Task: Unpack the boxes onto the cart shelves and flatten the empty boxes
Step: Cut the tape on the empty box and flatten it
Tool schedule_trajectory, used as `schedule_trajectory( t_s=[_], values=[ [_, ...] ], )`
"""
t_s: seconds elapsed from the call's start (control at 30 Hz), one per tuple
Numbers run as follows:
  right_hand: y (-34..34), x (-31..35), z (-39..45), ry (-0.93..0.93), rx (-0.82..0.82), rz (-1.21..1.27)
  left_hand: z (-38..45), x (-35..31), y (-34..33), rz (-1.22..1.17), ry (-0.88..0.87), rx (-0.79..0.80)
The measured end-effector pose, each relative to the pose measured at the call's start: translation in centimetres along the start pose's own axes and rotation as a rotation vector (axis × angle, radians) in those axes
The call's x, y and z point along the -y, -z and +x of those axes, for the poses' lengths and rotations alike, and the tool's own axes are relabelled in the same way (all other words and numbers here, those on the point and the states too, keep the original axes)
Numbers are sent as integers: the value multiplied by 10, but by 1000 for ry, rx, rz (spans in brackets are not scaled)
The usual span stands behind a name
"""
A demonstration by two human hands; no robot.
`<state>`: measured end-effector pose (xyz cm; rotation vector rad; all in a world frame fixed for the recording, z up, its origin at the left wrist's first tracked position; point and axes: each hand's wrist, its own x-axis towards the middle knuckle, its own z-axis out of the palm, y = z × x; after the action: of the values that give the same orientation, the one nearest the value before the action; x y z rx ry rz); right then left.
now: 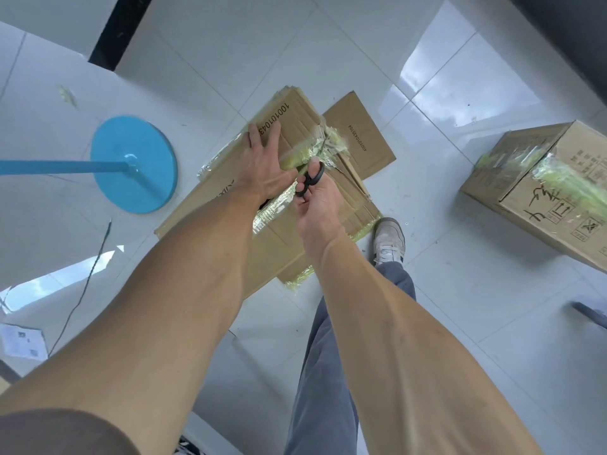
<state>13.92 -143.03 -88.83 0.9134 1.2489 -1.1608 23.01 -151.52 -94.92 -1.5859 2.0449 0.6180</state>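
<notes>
Both forearms reach down over the floor. Left hand (262, 165) lies flat, fingers spread, pressing the cardboard box (230, 205) on the tiles. Right hand (317, 198) grips black scissors (310, 178) at the yellowish tape (315, 151). Another taped box (542, 192) sits well off right, closed, so contents are hidden.

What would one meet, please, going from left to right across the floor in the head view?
Paper sheet → blue stand base → left hand → scissors → shoe → taped box.
</notes>
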Motion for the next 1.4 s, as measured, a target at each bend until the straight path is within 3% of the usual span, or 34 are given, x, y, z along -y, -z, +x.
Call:
schedule_trajectory(
  t_s=[0.53, 0.77, 0.9, 1.1, 1.23, 1.4],
  values=[
    [-19, 7, 6, -36, -80, 85, -6, -1, 9, -45, -3, -15],
    [5, 0, 0, 48, -3, -121, -14, 10, 3, 1, -51, -25],
    [20, -16, -12, -31, 138, -234, -8, 19, 12, 11, -73, -53],
    [19, 7, -5, -22, 184, -212, -17, 17, 12, 15, -86, -44],
    [14, 22, 2, 55, 56, -280, -18, 13, 9, 18, -83, -60],
    [21, 33, 11, 326, -169, -450, -19, 11, 9, 9, -73, -49]
  ],
)
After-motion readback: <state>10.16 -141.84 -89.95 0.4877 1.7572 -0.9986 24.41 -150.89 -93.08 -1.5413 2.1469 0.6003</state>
